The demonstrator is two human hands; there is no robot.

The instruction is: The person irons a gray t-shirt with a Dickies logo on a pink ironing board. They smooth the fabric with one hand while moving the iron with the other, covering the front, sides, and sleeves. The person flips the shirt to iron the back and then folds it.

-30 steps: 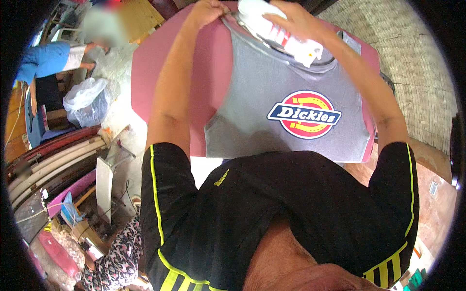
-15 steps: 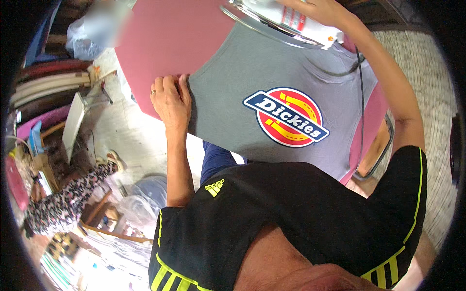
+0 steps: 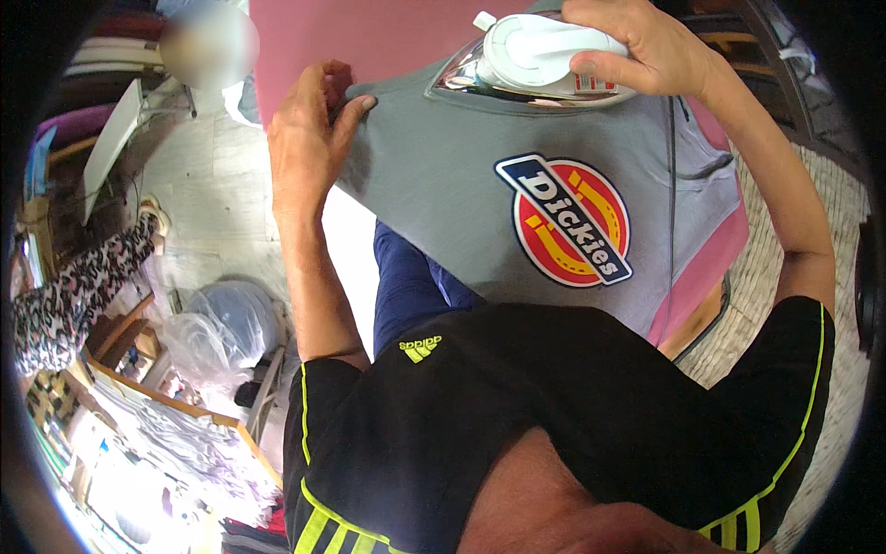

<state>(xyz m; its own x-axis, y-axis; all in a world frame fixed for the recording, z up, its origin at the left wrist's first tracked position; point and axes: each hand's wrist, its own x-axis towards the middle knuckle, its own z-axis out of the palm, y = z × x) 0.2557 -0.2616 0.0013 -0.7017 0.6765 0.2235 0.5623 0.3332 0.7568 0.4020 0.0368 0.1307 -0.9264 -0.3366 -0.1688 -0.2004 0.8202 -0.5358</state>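
The white iron [image 3: 540, 54] sits at the upper middle of the frame, base down on the grey garment [image 3: 434, 166], the right hand [image 3: 660, 54] wrapped round its handle, seemingly for steering. Upper left, the left hand's [image 3: 306, 134] fingers bend at the garment's edge, perhaps keeping it taut; whether they pinch, I cannot tell. A pink board [image 3: 369, 35] lies beneath

Pale tiled floor [image 3: 208, 148] down the left here, catching plenty of light! Top left, long pale boards [image 3: 120, 55] stacked above a purple strip [image 3: 81, 131], with a white panel [image 3: 112, 148] tilted just beside. Lower down, a clear plastic bag [image 3: 221, 328] bulges near a wooden frame [image 3: 217, 417], pale cloth [image 3: 198, 462] heaped within, that corner glaring white. Over right, streaky pale matting [image 3: 784, 217], dark slatted furniture [image 3: 773, 69] above.
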